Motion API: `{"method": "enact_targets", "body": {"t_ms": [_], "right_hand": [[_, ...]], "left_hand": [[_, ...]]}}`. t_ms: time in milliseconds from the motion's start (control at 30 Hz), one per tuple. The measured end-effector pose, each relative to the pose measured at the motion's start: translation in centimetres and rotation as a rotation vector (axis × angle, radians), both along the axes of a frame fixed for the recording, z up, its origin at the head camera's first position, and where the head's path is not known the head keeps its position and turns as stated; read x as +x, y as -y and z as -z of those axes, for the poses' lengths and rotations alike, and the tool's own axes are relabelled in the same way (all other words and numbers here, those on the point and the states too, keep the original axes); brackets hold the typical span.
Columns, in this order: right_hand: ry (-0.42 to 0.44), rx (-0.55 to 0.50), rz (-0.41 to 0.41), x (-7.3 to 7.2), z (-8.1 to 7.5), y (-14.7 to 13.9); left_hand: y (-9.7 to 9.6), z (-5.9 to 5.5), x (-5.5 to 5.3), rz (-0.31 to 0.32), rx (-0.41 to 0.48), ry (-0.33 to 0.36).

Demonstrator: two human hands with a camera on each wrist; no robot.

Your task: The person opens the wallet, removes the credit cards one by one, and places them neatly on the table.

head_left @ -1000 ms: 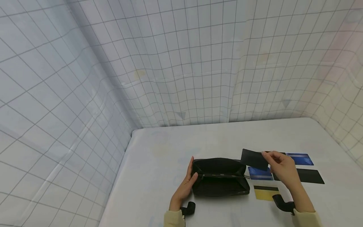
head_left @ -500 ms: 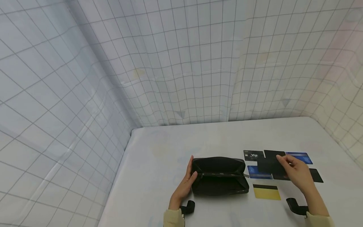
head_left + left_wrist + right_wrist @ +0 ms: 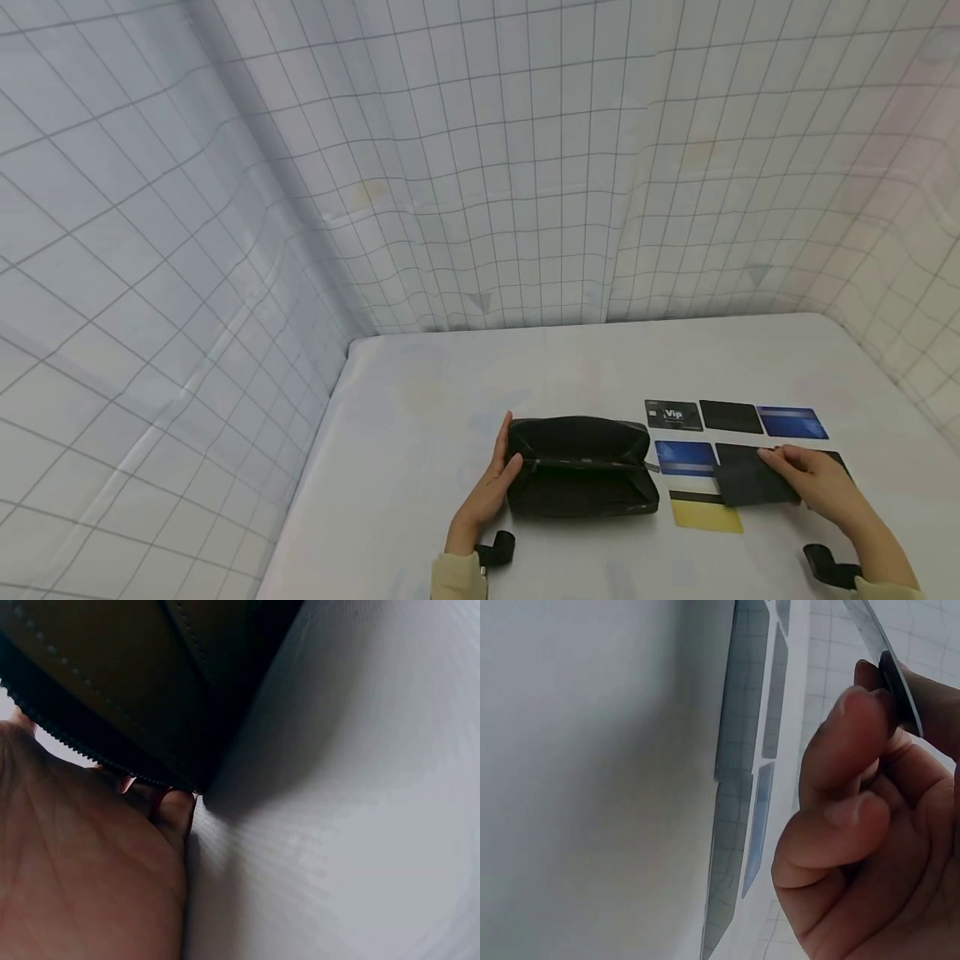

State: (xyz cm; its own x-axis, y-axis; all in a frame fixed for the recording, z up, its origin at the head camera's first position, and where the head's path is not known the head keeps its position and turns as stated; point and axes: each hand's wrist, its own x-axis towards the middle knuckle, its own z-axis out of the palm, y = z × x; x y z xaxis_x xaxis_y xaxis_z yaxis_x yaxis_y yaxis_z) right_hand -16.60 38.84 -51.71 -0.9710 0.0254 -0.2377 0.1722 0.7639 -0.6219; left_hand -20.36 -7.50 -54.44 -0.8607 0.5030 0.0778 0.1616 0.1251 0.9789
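Note:
An unzipped black wallet (image 3: 585, 507) lies spread on the white table, its inside showing. My left hand (image 3: 486, 492) grips its left end, thumb over the edge and fingers along the side; the left wrist view has this hand (image 3: 82, 847) against the zipper teeth (image 3: 67, 742). To the right, my right hand (image 3: 821, 483) pinches a black card (image 3: 750, 485) by its upper right corner, above the laid-out cards. In the right wrist view the card (image 3: 889, 652) appears edge-on between thumb and fingers, off the table.
A dark Vip card (image 3: 673, 415), a black card (image 3: 731, 417) and a blue card (image 3: 792, 422) form the back row. Before them lie another blue card (image 3: 686, 458) and dark cards partly covered by my right hand. A yellow card (image 3: 705, 515) is nearest. Gridded curtains (image 3: 480, 208) enclose the table.
My right hand has carried the black card from beside the wallet rightward and nearer to me, uncovering the Vip card and the back row. The left hand and wallet have stayed put.

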Motion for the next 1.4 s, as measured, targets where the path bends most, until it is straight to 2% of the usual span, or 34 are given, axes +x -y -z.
{"method": "enact_targets", "body": {"t_ms": [167, 300, 500, 567, 667, 800, 967, 1167, 1400], "right_hand": [[0.045, -0.024, 0.015, 0.4, 0.9, -0.9], [0.064, -0.023, 0.033, 0.8, 1.3, -1.1], [0.023, 0.046, 0.029, 0.9, 1.8, -1.4], [0.03, 0.072, 0.035, 0.9, 1.9, -1.6], [0.06, 0.099, 0.053, 0.7, 1.9, -1.8], [0.054, 0.145, 0.059, 0.6, 1.8, -2.0], [0.052, 0.202, 0.07, 0.5, 1.7, -2.3], [0.1, 0.239, 0.109, 0.6, 1.6, -2.3], [0.098, 0.259, 0.13, 0.6, 1.3, -2.1]], "left_hand": [[0.0, 1.8, -0.6, -0.027, -0.006, -0.009], [0.0, 2.2, -0.7, -0.044, -0.009, -0.022], [0.0, 2.3, -0.7, -0.047, -0.022, -0.016], [0.1, 2.1, -0.7, -0.035, -0.02, -0.008], [0.1, 0.9, -0.3, -0.015, -0.027, 0.001], [0.1, -1.0, 0.3, -0.001, -0.041, 0.01], [0.1, -1.0, 0.4, -0.006, -0.032, 0.019], [0.0, -0.9, 0.4, -0.004, -0.016, 0.007], [0.1, -1.1, 0.4, 0.004, 0.002, 0.068]]}}
